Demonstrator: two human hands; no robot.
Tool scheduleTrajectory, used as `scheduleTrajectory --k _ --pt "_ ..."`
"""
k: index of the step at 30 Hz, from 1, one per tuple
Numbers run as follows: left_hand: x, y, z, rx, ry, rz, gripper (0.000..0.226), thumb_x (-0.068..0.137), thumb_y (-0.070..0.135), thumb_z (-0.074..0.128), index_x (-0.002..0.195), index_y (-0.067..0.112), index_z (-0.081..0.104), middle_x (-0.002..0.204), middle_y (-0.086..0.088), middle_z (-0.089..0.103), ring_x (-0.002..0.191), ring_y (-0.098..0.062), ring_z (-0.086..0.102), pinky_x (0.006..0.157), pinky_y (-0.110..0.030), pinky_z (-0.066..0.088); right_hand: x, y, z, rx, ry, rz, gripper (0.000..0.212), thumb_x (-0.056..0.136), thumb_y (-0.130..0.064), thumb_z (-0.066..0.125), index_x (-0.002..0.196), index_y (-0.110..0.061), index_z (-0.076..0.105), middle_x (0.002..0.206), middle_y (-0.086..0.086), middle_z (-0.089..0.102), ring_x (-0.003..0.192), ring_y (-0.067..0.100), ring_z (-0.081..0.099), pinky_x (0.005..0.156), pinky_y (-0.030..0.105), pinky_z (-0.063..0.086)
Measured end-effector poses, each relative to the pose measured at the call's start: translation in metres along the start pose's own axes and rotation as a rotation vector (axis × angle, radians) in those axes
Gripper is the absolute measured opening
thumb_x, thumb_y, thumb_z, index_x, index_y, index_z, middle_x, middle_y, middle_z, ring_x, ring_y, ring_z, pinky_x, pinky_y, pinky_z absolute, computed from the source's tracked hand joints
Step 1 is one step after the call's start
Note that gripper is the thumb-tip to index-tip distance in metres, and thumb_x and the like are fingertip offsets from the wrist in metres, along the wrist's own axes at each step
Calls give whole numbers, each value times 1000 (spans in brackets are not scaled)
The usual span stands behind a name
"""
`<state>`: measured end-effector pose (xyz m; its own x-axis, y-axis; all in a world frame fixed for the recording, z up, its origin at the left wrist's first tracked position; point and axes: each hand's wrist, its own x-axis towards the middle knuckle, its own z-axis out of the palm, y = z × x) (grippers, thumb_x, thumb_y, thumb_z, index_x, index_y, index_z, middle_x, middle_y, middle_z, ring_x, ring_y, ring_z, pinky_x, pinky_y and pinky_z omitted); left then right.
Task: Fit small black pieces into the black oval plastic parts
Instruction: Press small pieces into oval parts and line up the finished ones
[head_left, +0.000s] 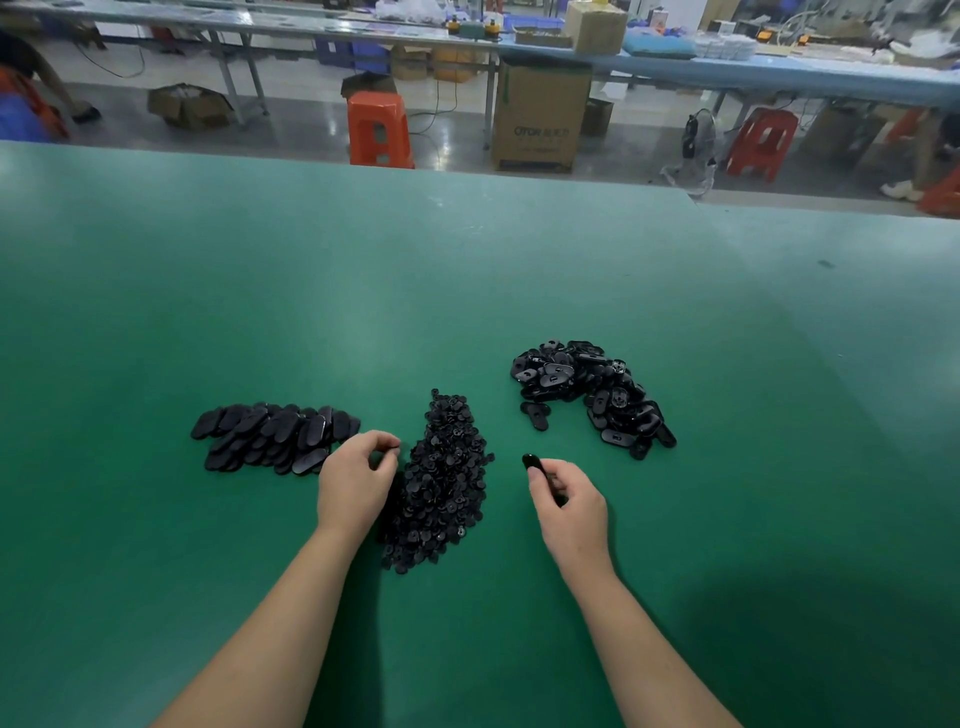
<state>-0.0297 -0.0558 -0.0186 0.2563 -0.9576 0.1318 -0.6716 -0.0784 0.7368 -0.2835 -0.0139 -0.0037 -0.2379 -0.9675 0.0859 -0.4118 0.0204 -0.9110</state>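
Observation:
A heap of small black pieces (441, 478) lies in the middle of the green table (363, 291). My left hand (353, 480) hovers at the heap's left edge with fingers curled, thumb and fingertips pinched together; whether a small piece sits between them I cannot tell. My right hand (569, 501) grips a black oval part (534, 464), whose rounded end sticks out past my fingers. To the left lies a row of stacked oval parts (270, 436), smooth side up. At the right a loose pile of oval parts (592, 392) shows their hollow sides.
The table's far edge runs across the view. Beyond it stand orange stools (379, 130), a cardboard box (537, 117) and long blue benches (727, 67) with clutter. A person's leg shows at the far left.

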Motion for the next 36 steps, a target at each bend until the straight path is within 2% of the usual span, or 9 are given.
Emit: scheduleTrajectory --k 7,12,18,22,25,27,31,33,36 --pt "0 1 0 25 7 12 13 91 17 67 92 30 70 87 18 67 66 -1 60 59 -24 49 1 3 1 43 52 69 21 96 -20 69 91 -38 60 87 -9 69 79 4 64 70 21 52" --pt "0 1 1 30 7 30 14 92 14 67 96 26 73 90 17 67 78 3 58 65 -17 43 0 2 1 142 5 52 34 100 -11 61 125 -32 53 96 -7 66 89 2 72 79 14 53" --pt "-1 6 0 1 11 30 14 94 15 67 101 23 76 95 13 69 79 1 59 66 -17 44 2 2 2 190 0 61 20 101 -7 58 103 -26 52 99 -4 76 91 2 74 76 12 55" --pt "-8 22 2 -31 38 5 15 94 15 66 102 23 76 97 9 71 74 2 57 65 -15 43 2 -1 3 151 2 54 19 105 -13 51 102 -31 44 105 -16 73 94 -3 72 74 10 53" --pt "-18 52 8 29 78 235 15 93 10 68 105 14 76 98 5 71 75 -3 60 72 -21 50 3 -2 4 138 -29 65 21 108 -15 43 106 -37 43 115 -21 70 92 -4 72 72 6 49" --pt "-26 77 17 -17 66 360 16 91 8 70 105 13 76 98 5 72 82 -7 64 79 -21 51 4 -2 4 162 -43 76 22 109 -16 40 109 -37 45 117 -21 70 92 -1 73 77 11 51" --pt "-38 117 37 -271 -97 126 13 91 15 71 100 23 75 87 16 72 82 4 64 75 -3 43 4 -1 3 179 -57 81 26 109 -15 40 113 -38 49 111 -22 72 89 2 74 84 23 51" --pt "-41 125 48 -388 -192 -32 11 89 16 72 85 26 75 77 12 73 75 1 66 71 -11 49 5 2 3 176 -37 84 24 108 -15 41 108 -36 52 103 -20 74 87 3 74 82 28 51" --pt "-49 129 60 -512 -281 -186 12 89 13 73 83 22 77 75 7 74 67 -5 66 65 -18 50 6 4 3 160 -5 99 22 107 -15 42 104 -35 51 92 -11 74 87 6 73 84 38 55"
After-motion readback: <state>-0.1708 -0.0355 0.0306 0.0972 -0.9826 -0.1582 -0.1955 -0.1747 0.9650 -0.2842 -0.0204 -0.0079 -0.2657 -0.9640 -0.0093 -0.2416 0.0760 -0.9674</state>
